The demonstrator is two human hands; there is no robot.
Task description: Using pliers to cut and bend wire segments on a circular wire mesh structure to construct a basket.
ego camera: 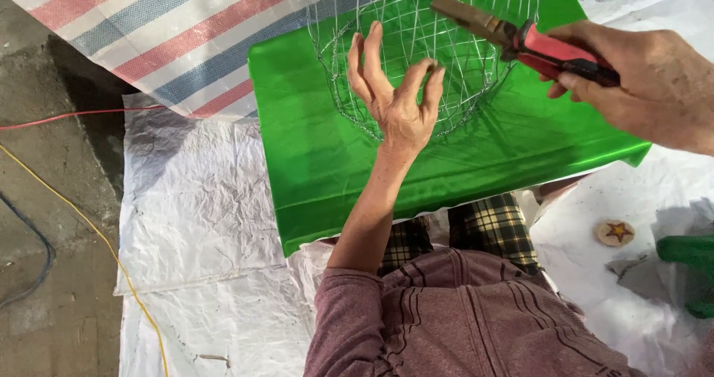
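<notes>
Left hand (398, 98) spread with fingers curled over the near rim of a wire basket frame (416, 50), fingertips touching or hooked on the thin wires, nothing clamped tight. Right hand (639, 79) closed around the red handles of pliers (513, 39), at far right. The pliers' rusty nose reaches over the basket rim; can't tell if the nose is apart or nipping a wire. Basket frame sits on a green sheet (446, 161) spread over the person's lap, centre-far in the scene, its open mouth tilted toward the camera and its far part cut off by the picture's top edge. Pliers' long axis runs right to left, slightly upward, nose pointing left and far toward the basket's middle. Risks, as judgement: the frame is light and held loosely, so a twist from the pliers could roll it off the sheet; the nose could slip off thin wire and jab the left fingers, which are close; cut wire ends could scratch skin or snag the slick green sheet. White crumpled sheeting (201, 213) on the floor left, a striped tarp (149, 27) far left, a round wooden disc with a star (616, 233) near right.
</notes>
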